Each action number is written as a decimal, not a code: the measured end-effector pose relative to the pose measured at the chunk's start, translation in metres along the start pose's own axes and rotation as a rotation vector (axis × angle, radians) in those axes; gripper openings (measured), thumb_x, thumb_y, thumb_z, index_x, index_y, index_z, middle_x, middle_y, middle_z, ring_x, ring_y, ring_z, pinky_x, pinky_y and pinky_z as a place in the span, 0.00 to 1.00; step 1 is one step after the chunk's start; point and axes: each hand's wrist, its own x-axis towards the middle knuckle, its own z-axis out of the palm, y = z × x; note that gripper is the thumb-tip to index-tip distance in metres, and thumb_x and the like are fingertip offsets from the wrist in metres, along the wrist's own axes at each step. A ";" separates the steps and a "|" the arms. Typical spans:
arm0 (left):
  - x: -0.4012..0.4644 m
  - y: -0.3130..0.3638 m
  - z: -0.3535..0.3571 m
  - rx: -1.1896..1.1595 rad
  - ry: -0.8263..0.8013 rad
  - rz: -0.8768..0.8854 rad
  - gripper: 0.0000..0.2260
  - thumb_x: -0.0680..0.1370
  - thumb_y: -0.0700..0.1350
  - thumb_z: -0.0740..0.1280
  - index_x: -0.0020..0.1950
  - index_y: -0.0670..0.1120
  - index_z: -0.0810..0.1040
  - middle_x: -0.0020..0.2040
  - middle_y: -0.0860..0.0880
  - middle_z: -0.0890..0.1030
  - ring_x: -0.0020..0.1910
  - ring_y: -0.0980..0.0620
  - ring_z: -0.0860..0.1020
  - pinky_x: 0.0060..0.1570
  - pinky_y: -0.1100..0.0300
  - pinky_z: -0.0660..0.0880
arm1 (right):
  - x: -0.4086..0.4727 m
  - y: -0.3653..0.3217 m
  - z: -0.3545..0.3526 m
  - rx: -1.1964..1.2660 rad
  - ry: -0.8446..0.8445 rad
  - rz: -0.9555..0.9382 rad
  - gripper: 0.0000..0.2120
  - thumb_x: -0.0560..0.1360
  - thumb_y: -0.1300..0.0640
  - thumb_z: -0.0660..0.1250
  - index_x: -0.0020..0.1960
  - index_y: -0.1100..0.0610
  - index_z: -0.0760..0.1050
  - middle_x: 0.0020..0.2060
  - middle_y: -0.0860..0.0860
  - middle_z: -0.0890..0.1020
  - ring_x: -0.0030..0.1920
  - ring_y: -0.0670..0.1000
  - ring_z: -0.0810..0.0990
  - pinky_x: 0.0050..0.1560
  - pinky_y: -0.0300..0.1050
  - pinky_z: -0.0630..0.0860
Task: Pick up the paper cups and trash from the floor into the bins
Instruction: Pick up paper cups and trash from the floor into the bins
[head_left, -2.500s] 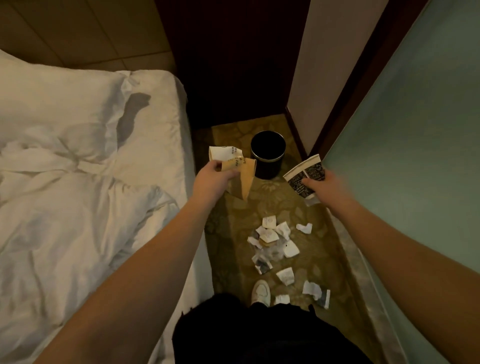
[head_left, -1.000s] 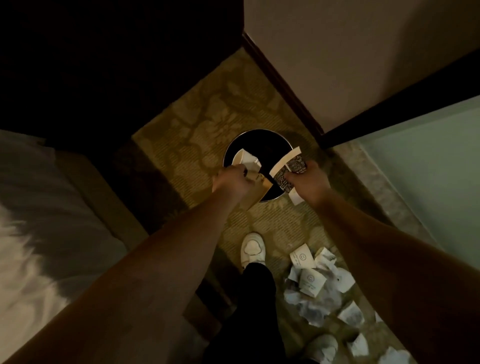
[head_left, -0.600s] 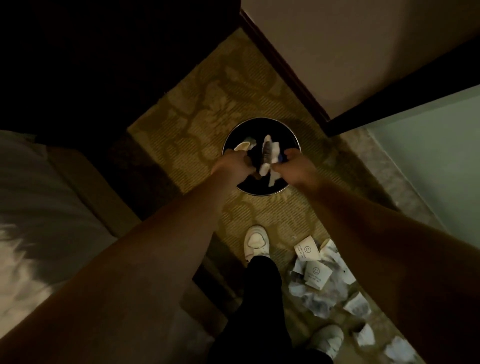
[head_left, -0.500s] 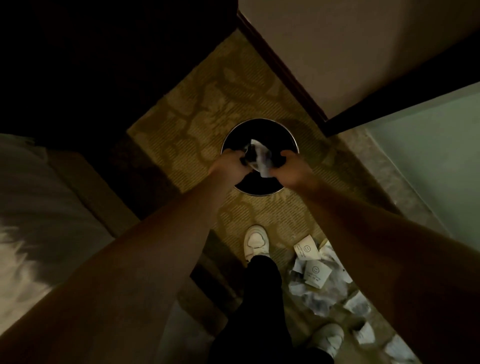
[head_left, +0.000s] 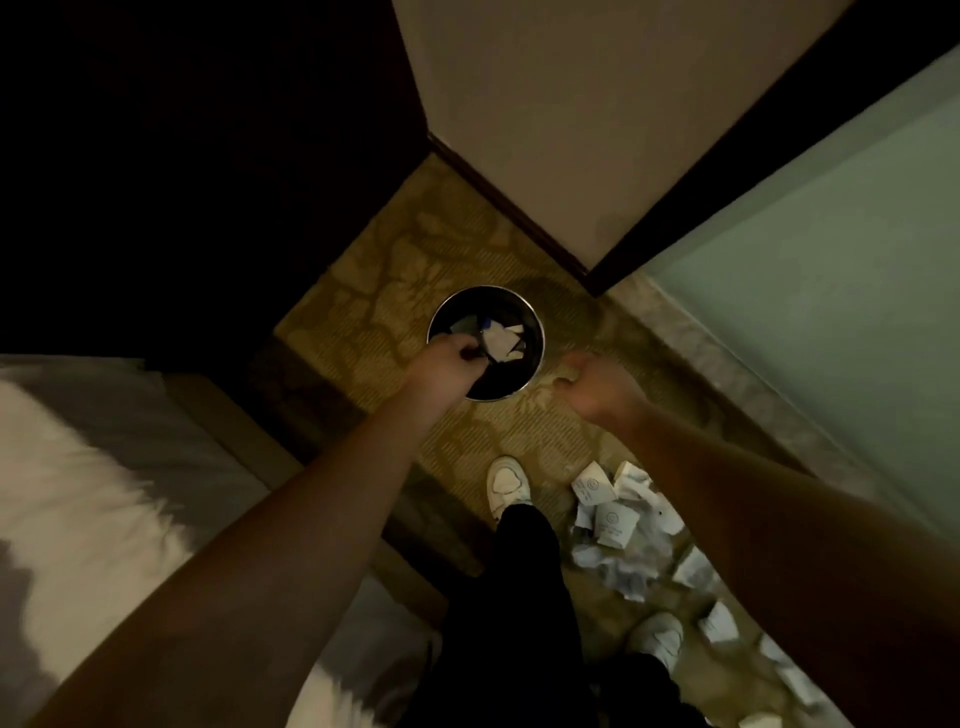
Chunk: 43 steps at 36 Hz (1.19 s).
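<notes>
Lying in the bin (head_left: 537, 332), cups (head_left: 500, 340) sit below both hands' loosely curled, empty fingers (head_left: 470, 349).

Black bin (head_left: 537, 332), white scraps (head_left: 613, 519) & shoes (head_left: 506, 483), olive floral-pattern carpet (head_left: 395, 312), black trousers (head_left: 519, 597)

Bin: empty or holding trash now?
Holding trash. Pale crumpled cups lie inside the upright round bin; how full, cannot tell. More paper scraps remain on the carpet.

You can see a small round mark on two paper scraps (head_left: 609, 517) on the floor, but the print is too blurry to read.
</notes>
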 end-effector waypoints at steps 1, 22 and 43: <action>-0.002 0.005 -0.004 -0.007 0.002 0.011 0.18 0.80 0.50 0.65 0.69 0.48 0.74 0.69 0.45 0.73 0.64 0.45 0.75 0.61 0.54 0.74 | -0.001 0.000 -0.002 -0.017 0.008 -0.015 0.21 0.80 0.52 0.64 0.72 0.55 0.71 0.67 0.55 0.76 0.62 0.56 0.77 0.54 0.45 0.73; -0.195 0.258 0.001 0.504 -0.148 0.626 0.20 0.80 0.53 0.66 0.71 0.49 0.74 0.67 0.48 0.76 0.63 0.49 0.76 0.58 0.59 0.71 | -0.293 0.108 -0.149 0.215 0.397 0.169 0.22 0.80 0.48 0.64 0.71 0.55 0.72 0.67 0.53 0.76 0.64 0.54 0.76 0.61 0.47 0.72; -0.363 0.381 0.275 1.100 -0.358 1.311 0.23 0.81 0.53 0.63 0.74 0.48 0.68 0.71 0.47 0.72 0.67 0.45 0.72 0.66 0.52 0.71 | -0.548 0.367 -0.010 0.725 0.831 0.747 0.23 0.80 0.48 0.65 0.72 0.57 0.71 0.69 0.56 0.74 0.67 0.58 0.73 0.62 0.49 0.70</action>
